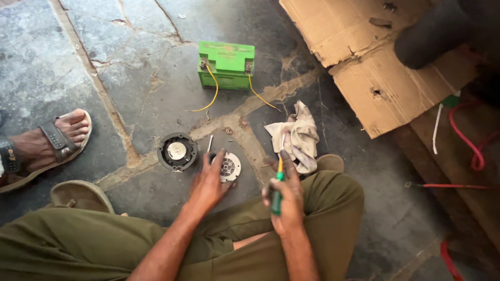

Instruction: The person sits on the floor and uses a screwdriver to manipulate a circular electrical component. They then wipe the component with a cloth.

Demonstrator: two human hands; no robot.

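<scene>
At the left edge a sandalled foot (54, 136) rests on the stone floor (47, 73). Right of it, near centre, lies a black round housing (177, 151). The left hand (208, 182), fingers spread and gripping nothing, presses on a silver round plate (229, 166). Above, at upper centre, sits a green battery (226, 64) trailing yellow wires (212, 93). The right hand (285, 200) is closed around a green-handled screwdriver (277, 192), beside a crumpled rag (297, 135). Flattened cardboard (385, 83) fills the upper right.

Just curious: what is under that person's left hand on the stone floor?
Under the left hand lies a round silver metal disc with a perforated centre. Its right half shows; the fingers cover its left edge.
</scene>
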